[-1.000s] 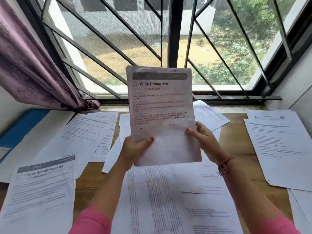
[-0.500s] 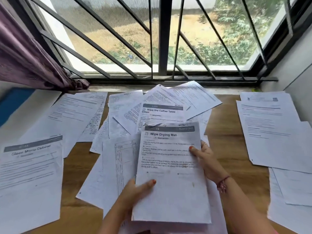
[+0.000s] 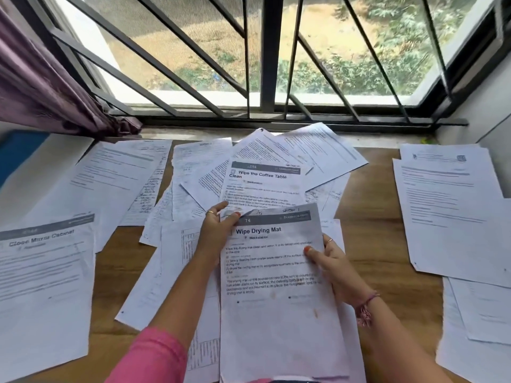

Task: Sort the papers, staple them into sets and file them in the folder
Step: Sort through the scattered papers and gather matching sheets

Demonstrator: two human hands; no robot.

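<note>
A printed sheet headed "Wipe Drying Mat" (image 3: 276,299) lies low over the papers in front of me. My left hand (image 3: 217,230) pinches its top left corner, which curls up. My right hand (image 3: 329,264) grips its right edge, thumb on top. Just beyond it lies a sheet headed "Wipe the Coffee Table Clean" (image 3: 262,183) on a loose heap of papers (image 3: 318,153). A "Clean Mirror Cabinet" sheet (image 3: 44,286) lies at the near left. A blue folder (image 3: 16,153) shows at the far left edge.
A wooden table (image 3: 370,217) carries paper stacks at the left (image 3: 116,178) and right (image 3: 448,211). A barred window (image 3: 265,64) runs along the far edge. A purple curtain (image 3: 41,87) hangs at the left.
The "Wipe Drying Mat" sheet came down from in front of the window to just above the table. My left hand shifted from its lower left edge to its top left corner.
</note>
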